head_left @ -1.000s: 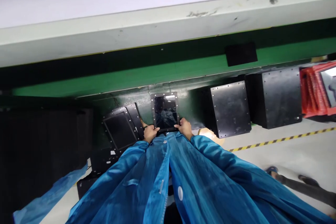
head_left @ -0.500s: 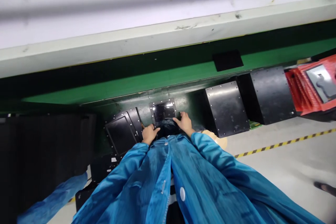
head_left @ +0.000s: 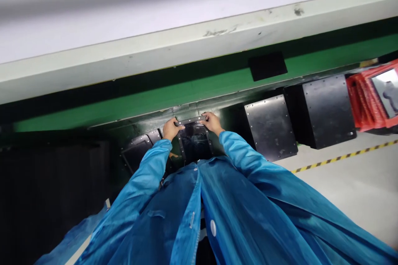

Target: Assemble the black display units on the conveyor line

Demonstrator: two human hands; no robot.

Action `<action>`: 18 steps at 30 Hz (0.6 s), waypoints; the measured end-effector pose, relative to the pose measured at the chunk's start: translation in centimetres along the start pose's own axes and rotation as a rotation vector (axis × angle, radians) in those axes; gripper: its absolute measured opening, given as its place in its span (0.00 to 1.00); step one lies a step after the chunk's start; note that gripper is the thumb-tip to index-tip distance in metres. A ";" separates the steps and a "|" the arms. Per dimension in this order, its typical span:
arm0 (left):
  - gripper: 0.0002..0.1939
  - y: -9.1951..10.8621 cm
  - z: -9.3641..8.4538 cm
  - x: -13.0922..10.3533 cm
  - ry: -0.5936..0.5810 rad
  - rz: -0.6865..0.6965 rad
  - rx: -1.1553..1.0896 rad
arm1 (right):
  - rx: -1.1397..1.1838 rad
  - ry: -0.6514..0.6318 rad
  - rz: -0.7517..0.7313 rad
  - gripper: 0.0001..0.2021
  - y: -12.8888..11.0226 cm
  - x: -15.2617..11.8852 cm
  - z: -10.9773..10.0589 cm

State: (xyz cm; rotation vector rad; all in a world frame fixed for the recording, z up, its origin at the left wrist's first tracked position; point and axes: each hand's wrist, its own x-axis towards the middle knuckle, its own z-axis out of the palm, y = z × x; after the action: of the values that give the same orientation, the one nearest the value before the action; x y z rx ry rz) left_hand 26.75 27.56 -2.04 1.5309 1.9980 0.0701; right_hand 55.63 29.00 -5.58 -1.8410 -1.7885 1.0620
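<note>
Head view: I see the bare left hand (head_left: pixel 171 128) and bare right hand (head_left: pixel 213 122) pinching the far corners of a black, rectangular, glossy-faced panel (head_left: pixel 195 140), presumably so neither side dips

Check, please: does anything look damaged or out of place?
Dark marks on the front edge of the white table stand out against its pale surface. The black panel held by the left hand and right hand shows no clear damage.

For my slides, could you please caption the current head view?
Left hand and right hand hold a dark panel by its far corners.
</note>
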 end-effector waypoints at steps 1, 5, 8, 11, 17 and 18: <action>0.22 0.1 0.1 0.2 0.008 -0.013 -0.009 | -0.008 0.002 0.004 0.21 -0.1 0.1 0.1; 0.18 0.3 0.4 0.6 0.019 -0.032 -0.070 | -0.039 -0.025 0.019 0.19 -0.6 0.1 0.0; 0.15 -0.2 0.9 0.2 0.046 0.000 -0.092 | -0.070 -0.063 0.017 0.20 -0.7 0.0 0.0; 0.14 -0.7 1.4 -0.1 0.083 0.038 -0.066 | -0.118 -0.112 0.023 0.21 -0.6 0.1 0.0; 0.13 -1.0 1.4 0.2 0.028 0.078 -0.028 | -0.220 -0.187 0.076 0.23 -0.8 0.7 0.1; 0.13 -1.0 1.3 0.2 0.023 0.085 -0.019 | -0.226 -0.188 0.086 0.23 -0.9 0.7 0.1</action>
State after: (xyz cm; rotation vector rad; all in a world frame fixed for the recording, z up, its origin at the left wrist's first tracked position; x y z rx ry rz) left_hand 26.52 27.07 -3.54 1.6088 1.9440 0.1416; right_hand 54.89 29.82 -5.16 -2.0241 -2.0262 1.1377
